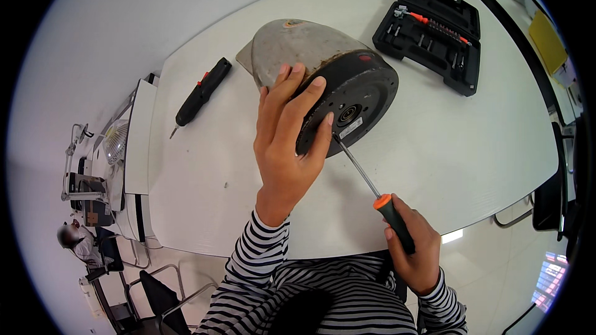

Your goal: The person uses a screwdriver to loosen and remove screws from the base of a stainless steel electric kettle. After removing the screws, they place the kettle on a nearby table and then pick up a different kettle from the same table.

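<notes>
Striped sleeves and a striped shirt (347,301) sit closest to me on my remote view, with the table (205,223) spread beyond them. My left hand (283,149) is grasping the black disc (375,96) by its rim, fingers laid over the edge and thumb pressed on the flat face. That disc caps the wide end of a grey shell (304,40), which lies tilted on its side near the table's middle, its face turned toward my right. With my right hand (424,245) I have a screwdriver (395,218) wrapped in a firm grip, its shaft slanting up to the disc beside a white label, close to my left thumb; whether the tip is seated in a screw, I cannot tell. Off to the left I make out a black power screwdriver (203,92), well apart from the shell. At the far right, a black tool case (470,68) rests with its lid folded back, showing bits and orange-handled tools.
</notes>
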Tool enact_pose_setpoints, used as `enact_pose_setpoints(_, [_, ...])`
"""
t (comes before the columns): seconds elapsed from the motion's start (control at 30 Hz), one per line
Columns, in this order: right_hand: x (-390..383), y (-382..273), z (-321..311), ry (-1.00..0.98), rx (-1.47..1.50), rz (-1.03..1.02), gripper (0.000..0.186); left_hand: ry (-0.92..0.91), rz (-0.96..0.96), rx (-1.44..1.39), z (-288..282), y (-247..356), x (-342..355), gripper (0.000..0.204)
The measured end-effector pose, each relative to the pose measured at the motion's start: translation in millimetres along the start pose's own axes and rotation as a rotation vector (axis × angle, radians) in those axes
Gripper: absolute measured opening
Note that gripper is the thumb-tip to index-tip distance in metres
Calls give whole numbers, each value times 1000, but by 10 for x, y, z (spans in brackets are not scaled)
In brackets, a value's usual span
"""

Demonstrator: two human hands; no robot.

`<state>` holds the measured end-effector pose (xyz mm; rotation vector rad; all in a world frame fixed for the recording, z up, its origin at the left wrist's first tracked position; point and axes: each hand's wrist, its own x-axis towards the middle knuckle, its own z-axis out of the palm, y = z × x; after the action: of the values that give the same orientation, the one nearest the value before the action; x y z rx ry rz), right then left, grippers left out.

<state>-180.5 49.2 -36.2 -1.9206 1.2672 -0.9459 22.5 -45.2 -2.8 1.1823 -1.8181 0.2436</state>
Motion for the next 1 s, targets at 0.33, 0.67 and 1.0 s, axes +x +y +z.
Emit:
enact_pose_setpoints(0.33, [97, -237, -45, 50, -561, -223, 35, 56, -9, -116, 71, -74, -61, 38])
enact_pose_setpoints(0.67, [206, -189, -104, -168, 1247, 810, 34, 110, -106, -318, 159, -116, -160, 36])
enact_pose_setpoints(1.0, [71, -174, 121, -91, 227, 109, 51, 116, -30, -71, 116, -125, -22, 35])
